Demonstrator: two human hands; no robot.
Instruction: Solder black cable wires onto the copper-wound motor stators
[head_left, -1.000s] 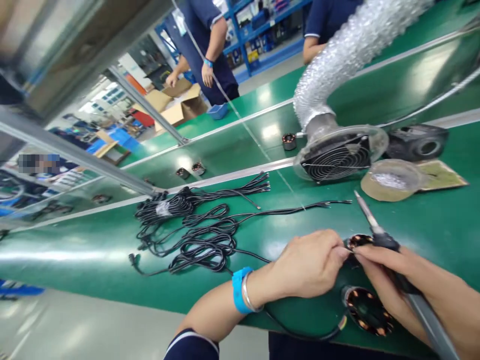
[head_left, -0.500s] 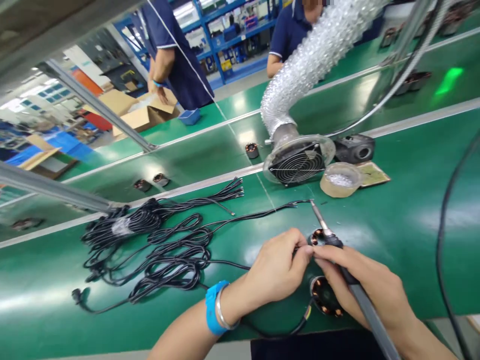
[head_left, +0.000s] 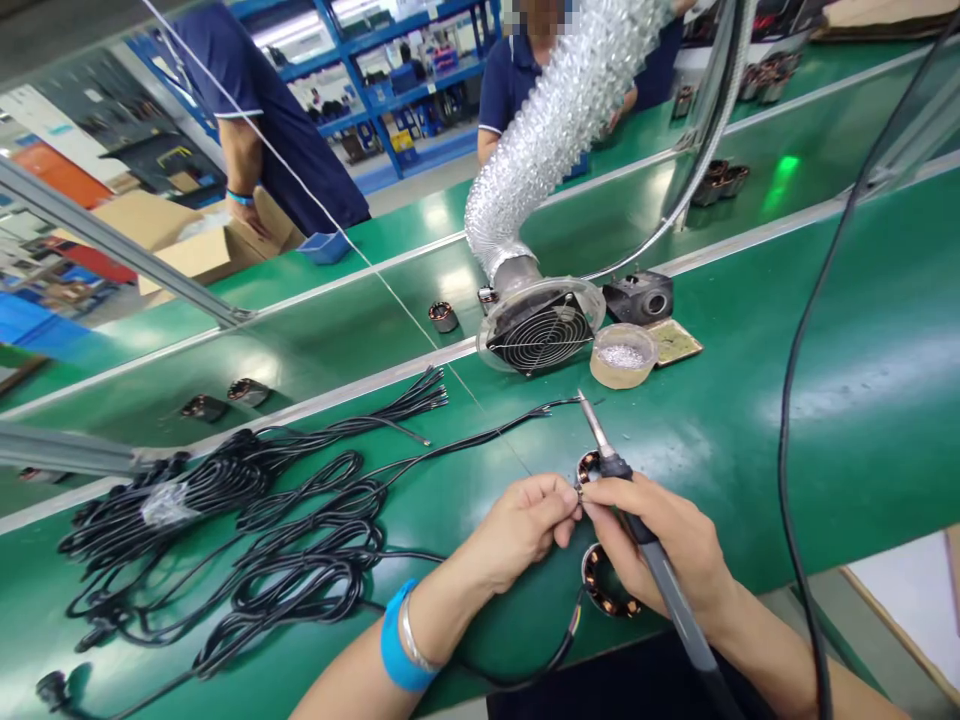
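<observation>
Near the front edge of the glossy green counter (head_left: 750, 430), a dark ring-shaped stator with copper windings (head_left: 595, 588). Just beyond, right hand (head_left: 671, 535) closed around a grey-and-black pen-shaped soldering iron (head_left: 672, 590); left hand (head_left: 532, 525) pinching a tiny piece (head_left: 578, 491), too small to identify. Behind both, a second stator (head_left: 586, 466), partly hidden. Along the back edge, a clear-hooded black fan (head_left: 544, 340).

Long green workbenches (head_left: 735, 410) edged with silvery rails (head_left: 750, 239) cross a workshop; blue shelving (head_left: 367, 103) stands behind a strip of pale floor (head_left: 391, 197); a metal post (head_left: 150, 264) slants at left; white glare (head_left: 437, 212) and a green glow (head_left: 781, 182) streak the glossy surfaces.
</observation>
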